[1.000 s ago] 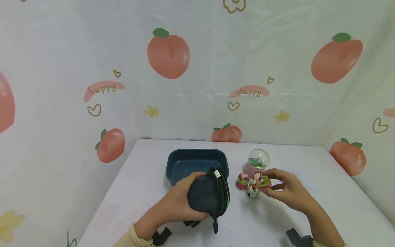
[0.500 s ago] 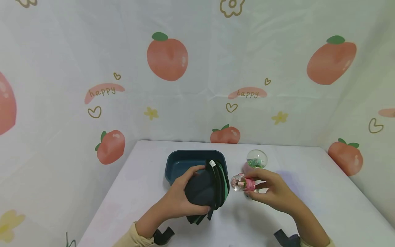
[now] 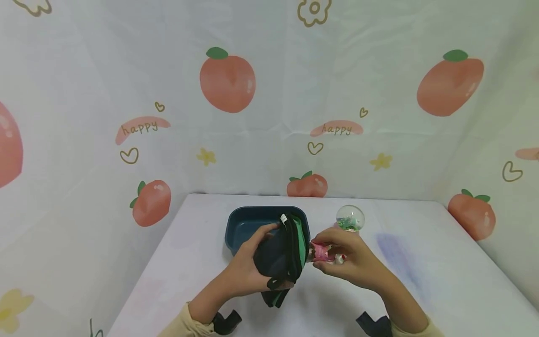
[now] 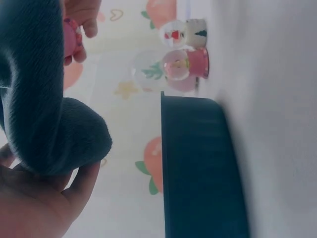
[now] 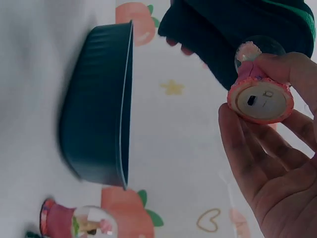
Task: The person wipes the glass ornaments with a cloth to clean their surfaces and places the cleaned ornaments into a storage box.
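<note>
A soft dark pouch (image 3: pixel 271 252) with a green lining and a white tag is gripped by my left hand (image 3: pixel 240 276), held up off the table in front of the bin. Between the thumb and fingers of my right hand (image 3: pixel 353 257) is a small pink snow globe (image 3: pixel 321 252). Its clear dome points at the pouch's open side and is partly hidden there; the right wrist view shows its pale base underside. Behind the right hand, a white snow globe (image 4: pixel 194 33), another pink snow globe (image 4: pixel 198 63) and a larger snow globe (image 3: pixel 350 218) stand on the table.
A dark blue rectangular bin (image 3: pixel 240 224) stands on the white table (image 3: pixel 202 210) behind the pouch. Its side wall (image 5: pixel 94 104) fills much of the right wrist view. A fruit-patterned cloth (image 3: pixel 273 93) hangs behind and at both sides.
The right hand has picked up the pink snow globe and carried it left to the pouch, turning its dome leftward. The left hand has tilted the pouch's green opening more toward it.
</note>
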`<state>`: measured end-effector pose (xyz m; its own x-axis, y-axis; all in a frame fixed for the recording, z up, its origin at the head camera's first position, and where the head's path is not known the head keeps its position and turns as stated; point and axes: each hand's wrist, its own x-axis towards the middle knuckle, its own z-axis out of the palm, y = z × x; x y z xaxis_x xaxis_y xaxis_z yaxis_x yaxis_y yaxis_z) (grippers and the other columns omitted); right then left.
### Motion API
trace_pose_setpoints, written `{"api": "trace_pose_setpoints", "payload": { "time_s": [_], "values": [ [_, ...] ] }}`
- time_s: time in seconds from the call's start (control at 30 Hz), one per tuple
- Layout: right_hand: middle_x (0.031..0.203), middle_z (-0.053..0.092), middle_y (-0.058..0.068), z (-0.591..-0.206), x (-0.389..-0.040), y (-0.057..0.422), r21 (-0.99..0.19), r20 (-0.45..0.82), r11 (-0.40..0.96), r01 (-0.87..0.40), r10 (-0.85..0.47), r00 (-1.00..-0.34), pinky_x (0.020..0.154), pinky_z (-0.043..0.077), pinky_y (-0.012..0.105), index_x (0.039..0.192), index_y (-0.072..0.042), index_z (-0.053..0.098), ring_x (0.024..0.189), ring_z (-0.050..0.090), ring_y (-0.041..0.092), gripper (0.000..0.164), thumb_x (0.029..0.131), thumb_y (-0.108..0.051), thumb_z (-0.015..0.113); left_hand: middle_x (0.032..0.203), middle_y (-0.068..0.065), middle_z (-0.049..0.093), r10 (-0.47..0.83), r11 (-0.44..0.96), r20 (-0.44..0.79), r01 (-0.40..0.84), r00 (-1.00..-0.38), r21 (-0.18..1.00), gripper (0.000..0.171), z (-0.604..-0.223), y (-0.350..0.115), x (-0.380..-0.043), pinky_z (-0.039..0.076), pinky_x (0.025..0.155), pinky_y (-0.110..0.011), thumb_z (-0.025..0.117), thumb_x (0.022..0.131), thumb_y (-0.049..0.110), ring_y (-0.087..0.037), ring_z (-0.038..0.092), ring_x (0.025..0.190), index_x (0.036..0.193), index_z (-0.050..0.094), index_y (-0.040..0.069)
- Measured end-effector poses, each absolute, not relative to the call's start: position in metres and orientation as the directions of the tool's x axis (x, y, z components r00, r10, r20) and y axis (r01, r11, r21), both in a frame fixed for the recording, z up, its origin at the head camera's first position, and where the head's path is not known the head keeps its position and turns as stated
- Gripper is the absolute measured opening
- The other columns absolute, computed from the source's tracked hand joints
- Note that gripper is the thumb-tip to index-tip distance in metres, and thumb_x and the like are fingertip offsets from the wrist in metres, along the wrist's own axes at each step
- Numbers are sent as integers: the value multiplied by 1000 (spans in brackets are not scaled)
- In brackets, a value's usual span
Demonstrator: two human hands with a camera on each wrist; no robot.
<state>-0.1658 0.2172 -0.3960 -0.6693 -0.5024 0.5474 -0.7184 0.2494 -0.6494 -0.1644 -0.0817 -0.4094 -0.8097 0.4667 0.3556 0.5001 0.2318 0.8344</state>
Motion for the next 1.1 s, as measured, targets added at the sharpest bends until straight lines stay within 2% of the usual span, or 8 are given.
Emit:
{"api": "trace_pose_setpoints", "payload": {
  "time_s": [0.3,0.43,0.57,0.73,0.97,1.1],
  "values": [
    [117,73,-1,-391,-167,205,-609,573,277,-743,-494,-654,77,65,28,121,-16,75,100,66,10,43,82,-6,91,131,10,69,460,259,328,478,-825,839,101,-410,-79,-168,57,101,-46,99,71,38,-11,69,118,153,40,41],
    [118,72,-1,-389,-167,199,-611,574,272,-743,-494,-653,78,65,28,122,-16,76,103,66,10,45,81,-5,92,124,12,72,452,259,300,445,-840,857,96,-409,-77,-168,57,100,-47,99,73,38,-10,70,114,150,41,39],
    [117,72,-1,-389,-169,193,-594,589,260,-761,-503,-632,79,65,28,122,-16,76,104,67,11,48,79,0,91,124,10,72,449,248,320,460,-834,853,94,-407,-74,-169,58,101,-43,99,73,36,-10,71,113,148,42,32],
    [118,71,1,-388,-170,188,-577,606,239,-781,-515,-606,78,65,28,122,-13,76,104,69,12,50,78,6,89,133,-2,68,468,143,369,480,-803,866,89,-406,-73,-172,58,103,-34,96,77,26,-17,71,119,148,43,20],
    [119,70,5,-386,-169,185,-598,610,212,-773,-505,-610,76,66,30,123,-10,75,106,69,13,50,78,9,87,140,-8,65,477,54,323,395,-817,917,103,-410,-77,-174,59,101,-34,96,78,22,-19,72,120,155,27,24],
    [119,70,6,-383,-168,186,-596,626,221,-772,-474,-619,76,66,29,122,-10,75,110,67,11,50,78,10,88,142,-11,64,479,23,350,411,-805,912,106,-412,-78,-175,59,102,-34,96,78,17,-22,71,121,157,25,21]
  ]
}}
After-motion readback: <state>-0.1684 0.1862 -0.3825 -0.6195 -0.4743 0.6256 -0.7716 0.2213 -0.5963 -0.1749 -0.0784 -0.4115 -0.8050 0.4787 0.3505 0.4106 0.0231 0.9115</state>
